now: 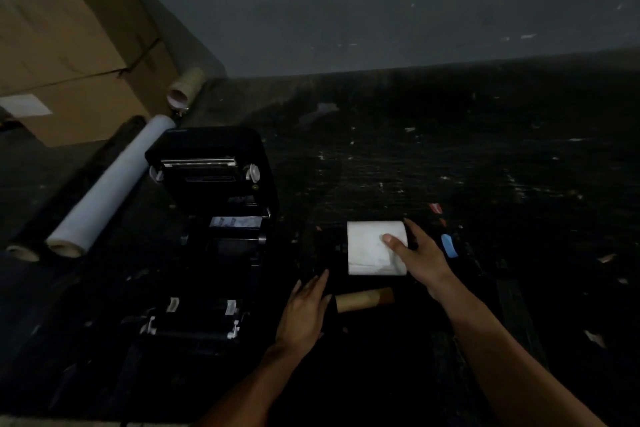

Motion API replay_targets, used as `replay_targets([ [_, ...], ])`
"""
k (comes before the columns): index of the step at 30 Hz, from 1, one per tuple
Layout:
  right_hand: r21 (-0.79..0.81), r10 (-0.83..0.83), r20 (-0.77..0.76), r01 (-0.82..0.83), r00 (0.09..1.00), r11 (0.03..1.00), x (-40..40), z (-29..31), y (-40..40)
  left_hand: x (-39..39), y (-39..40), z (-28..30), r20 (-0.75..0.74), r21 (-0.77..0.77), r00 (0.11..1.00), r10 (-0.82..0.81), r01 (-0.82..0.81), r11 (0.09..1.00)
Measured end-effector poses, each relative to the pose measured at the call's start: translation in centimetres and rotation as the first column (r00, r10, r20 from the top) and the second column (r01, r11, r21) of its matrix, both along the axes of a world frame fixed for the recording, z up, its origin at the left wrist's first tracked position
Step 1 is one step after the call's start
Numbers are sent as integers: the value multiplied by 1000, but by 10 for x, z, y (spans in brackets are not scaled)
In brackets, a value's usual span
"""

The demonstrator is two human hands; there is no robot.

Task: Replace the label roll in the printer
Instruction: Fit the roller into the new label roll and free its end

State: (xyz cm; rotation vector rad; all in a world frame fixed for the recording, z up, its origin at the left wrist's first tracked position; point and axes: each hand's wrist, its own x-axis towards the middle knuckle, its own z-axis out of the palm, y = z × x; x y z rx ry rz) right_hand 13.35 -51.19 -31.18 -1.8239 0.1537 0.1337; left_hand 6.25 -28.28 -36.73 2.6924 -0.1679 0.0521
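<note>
while the printer (pixel 211 236) sits with its lid raised just left of the left hand (pixel 304 312), a fresh white label roll (pixel 372 248) lies on the dark surface (pixel 485 184) under the right hand (pixel 420 253). the roll looks light but firm, a tight paper winding that could unspool if taken by its loose outer layer; gripping across its width, thumb on one side and fingers on the other, seems safest. the right hand curls around the roll's right end, thumb pressed on top, fingers reaching behind. the left hand is flat and relaxed, fingers straight, holding nothing, its edge just beside an empty cardboard core (pixel 363 299) lying between the two hands.
</note>
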Motion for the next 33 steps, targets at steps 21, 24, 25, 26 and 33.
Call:
replay_targets([
  [21, 13, 97, -89, -96, 991, 995, -23, -28, 26, -11, 11, 15, -282, -605, 875, 393, -480, 635],
  [24, 5, 97, -101, -97, 990, 995, -27, -29, 30, -3, 6, 25, -385, -736, 859, 338, -507, 448],
  [25, -3, 105, -107, -106, 989, 994, -28, -29, 32, -1, 4, 26, -406, -754, 857, 318, -511, 413],
  [26, -11, 115, -113, -117, 987, 993, -29, -29, 34, 0, 4, 25, -421, -768, 854, 305, -515, 382],
  [33, -8, 161, -127, -164, 979, 986, -32, -25, 45, 0, 4, 20, -447, -810, 846, 289, -521, 271],
])
